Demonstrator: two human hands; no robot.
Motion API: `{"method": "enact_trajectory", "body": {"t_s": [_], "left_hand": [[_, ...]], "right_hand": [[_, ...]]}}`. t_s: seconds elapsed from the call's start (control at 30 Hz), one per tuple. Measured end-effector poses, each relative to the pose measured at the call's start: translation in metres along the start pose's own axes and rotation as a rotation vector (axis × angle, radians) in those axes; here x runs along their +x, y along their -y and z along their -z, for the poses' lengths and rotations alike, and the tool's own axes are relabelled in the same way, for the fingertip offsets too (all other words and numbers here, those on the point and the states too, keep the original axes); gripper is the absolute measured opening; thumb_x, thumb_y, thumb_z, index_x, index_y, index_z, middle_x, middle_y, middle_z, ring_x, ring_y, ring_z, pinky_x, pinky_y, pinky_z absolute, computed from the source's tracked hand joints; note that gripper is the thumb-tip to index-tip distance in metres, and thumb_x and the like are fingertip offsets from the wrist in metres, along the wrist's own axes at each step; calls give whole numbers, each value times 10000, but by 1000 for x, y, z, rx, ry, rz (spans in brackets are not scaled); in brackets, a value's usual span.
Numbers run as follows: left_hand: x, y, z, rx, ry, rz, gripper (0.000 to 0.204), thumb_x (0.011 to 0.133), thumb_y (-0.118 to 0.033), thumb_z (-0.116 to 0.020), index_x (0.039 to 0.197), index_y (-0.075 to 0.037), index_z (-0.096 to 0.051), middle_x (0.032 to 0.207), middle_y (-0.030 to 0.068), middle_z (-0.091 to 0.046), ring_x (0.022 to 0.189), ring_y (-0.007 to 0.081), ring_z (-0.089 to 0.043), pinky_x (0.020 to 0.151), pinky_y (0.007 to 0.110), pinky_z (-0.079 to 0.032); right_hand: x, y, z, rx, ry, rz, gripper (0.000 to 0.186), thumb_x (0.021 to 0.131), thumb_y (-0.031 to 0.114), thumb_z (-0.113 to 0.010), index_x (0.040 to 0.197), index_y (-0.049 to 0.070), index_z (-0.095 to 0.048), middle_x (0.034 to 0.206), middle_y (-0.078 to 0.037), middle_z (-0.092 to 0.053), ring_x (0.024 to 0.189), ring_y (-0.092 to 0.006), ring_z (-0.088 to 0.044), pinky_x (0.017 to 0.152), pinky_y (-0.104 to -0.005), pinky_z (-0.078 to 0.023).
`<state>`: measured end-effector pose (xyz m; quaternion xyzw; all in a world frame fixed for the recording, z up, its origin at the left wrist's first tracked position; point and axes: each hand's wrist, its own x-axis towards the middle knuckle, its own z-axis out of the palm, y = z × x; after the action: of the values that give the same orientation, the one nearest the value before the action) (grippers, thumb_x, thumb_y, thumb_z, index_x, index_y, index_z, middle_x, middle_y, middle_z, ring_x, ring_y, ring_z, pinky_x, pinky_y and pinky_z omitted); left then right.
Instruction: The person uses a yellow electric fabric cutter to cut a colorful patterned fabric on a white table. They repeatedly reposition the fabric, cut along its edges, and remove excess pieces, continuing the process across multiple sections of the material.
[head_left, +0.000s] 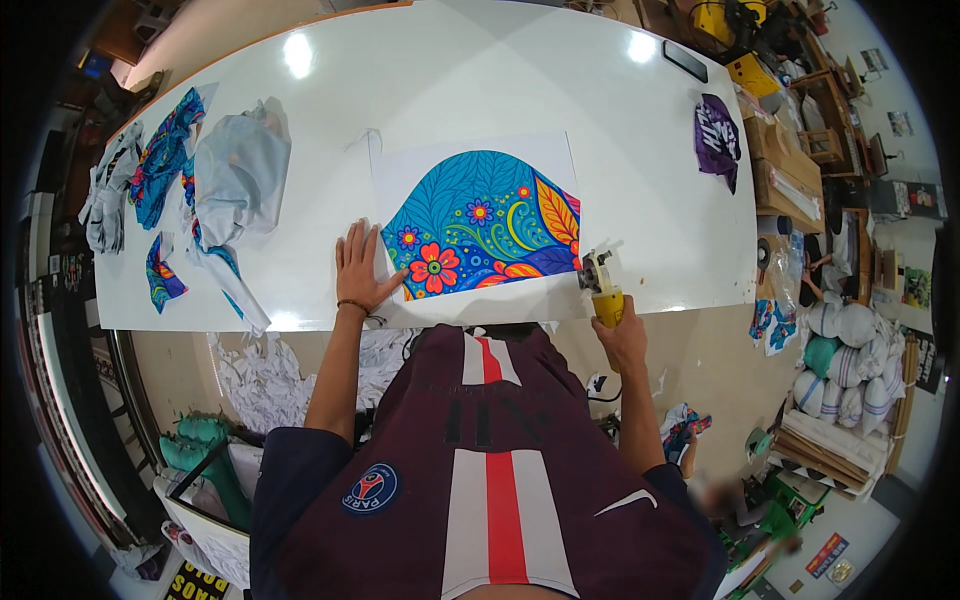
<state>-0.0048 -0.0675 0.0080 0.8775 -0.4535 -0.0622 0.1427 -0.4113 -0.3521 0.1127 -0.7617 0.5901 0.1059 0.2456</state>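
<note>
A printed fabric piece (480, 222) with bright flowers and leaves on blue, edged by white cloth, lies flat on the white table in front of me. Its printed top is rounded. My left hand (366, 263) rests flat at its lower left corner, fingers spread, thumb touching the print. In my right hand (622, 335) is an electric fabric cutter (602, 284), gripped by its yellow body. The cutter's metal head sits at the right edge of the fabric, near the lower right of the print. Whether the blade is turning, I cannot tell.
Crumpled grey and printed fabric pieces (238, 170) lie on the table's left. At the right are a purple cloth (716, 142) and a dark phone (685, 61). White scraps (265, 385) cover the floor beyond the table's near edge; stacked sacks (850, 360) stand on the right.
</note>
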Motion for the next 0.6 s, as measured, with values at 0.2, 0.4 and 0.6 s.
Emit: {"method": "enact_trajectory", "body": {"t_s": [0.2, 0.4, 0.6], "left_hand": [[0, -1, 1, -5, -1, 1, 1070, 819, -667, -740, 1604, -57, -344, 1672, 200, -295, 1578, 366, -215, 1275, 569, -143], [0, 1, 0, 0, -14, -5, 1068, 816, -674, -738, 1600, -59, -352, 1669, 198, -302, 1574, 364, -224, 1275, 568, -147], [1, 1, 0, -14, -14, 3, 1053, 816, -662, -743, 1596, -67, -359, 1666, 194, -308, 1572, 361, -231, 1274, 570, -152]], "right_hand": [[2, 2, 0, 10, -5, 10, 579, 812, 394, -784, 1241, 114, -516, 1003, -245, -730, 945, -472, -709, 797, -566, -554], [7, 7, 2, 17, 2, 20, 573, 815, 389, -783, 1235, 107, -514, 1015, -248, -731, 960, -478, -707, 808, -566, -557], [13, 14, 2, 3, -1, 17, 592, 810, 376, -793, 1261, 101, -525, 1021, -246, -747, 949, -466, -723, 815, -545, -575]]}}
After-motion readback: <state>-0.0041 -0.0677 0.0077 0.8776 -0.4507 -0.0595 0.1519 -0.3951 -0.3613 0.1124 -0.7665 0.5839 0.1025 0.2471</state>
